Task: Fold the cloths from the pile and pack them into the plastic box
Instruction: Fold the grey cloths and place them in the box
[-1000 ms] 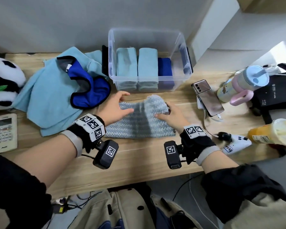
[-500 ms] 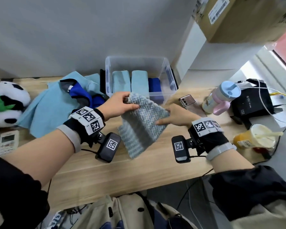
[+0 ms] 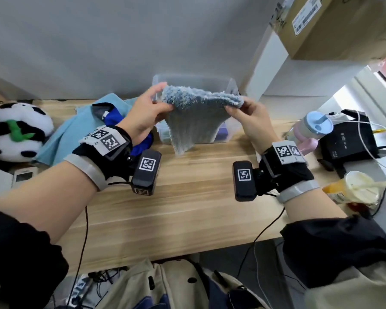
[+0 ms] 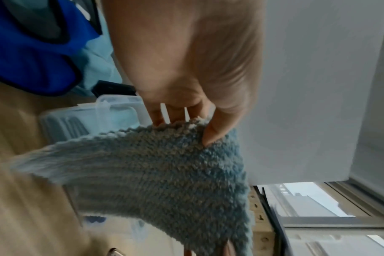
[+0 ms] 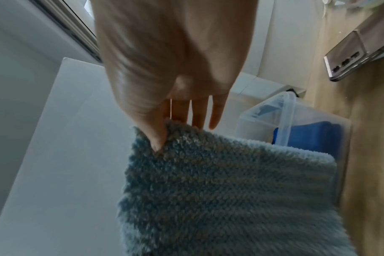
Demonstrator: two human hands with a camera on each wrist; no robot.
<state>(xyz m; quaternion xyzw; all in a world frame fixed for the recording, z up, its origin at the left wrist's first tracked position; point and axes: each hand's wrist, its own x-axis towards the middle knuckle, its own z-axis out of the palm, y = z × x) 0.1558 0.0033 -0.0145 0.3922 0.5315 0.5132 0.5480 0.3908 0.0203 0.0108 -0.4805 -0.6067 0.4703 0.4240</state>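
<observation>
A fluffy grey-blue cloth [image 3: 192, 121] hangs in the air in front of the clear plastic box [image 3: 231, 85]. My left hand [image 3: 156, 101] pinches its top left corner and my right hand [image 3: 234, 107] pinches its top right corner. In the left wrist view the thumb [image 4: 213, 135] presses the cloth [image 4: 164, 173] against the fingers. The right wrist view shows the thumb [image 5: 157, 136] on the cloth [image 5: 219, 190] likewise, with a folded dark blue cloth [image 5: 307, 136] inside the box [image 5: 285, 121]. The pile of light blue and dark blue cloths [image 3: 76, 130] lies left of the box.
A panda plush [image 3: 16, 130] and a remote [image 3: 24, 176] sit at the far left. To the right stand a pink and blue bottle [image 3: 312, 128], a black device [image 3: 352, 139] with cables and a yellow drink cup [image 3: 352, 190]. A phone [image 5: 357, 53] lies beside the box.
The cloth lay flat on the table a second ago. Both hands have lifted it by its top corners and spread it out in front of the box.
</observation>
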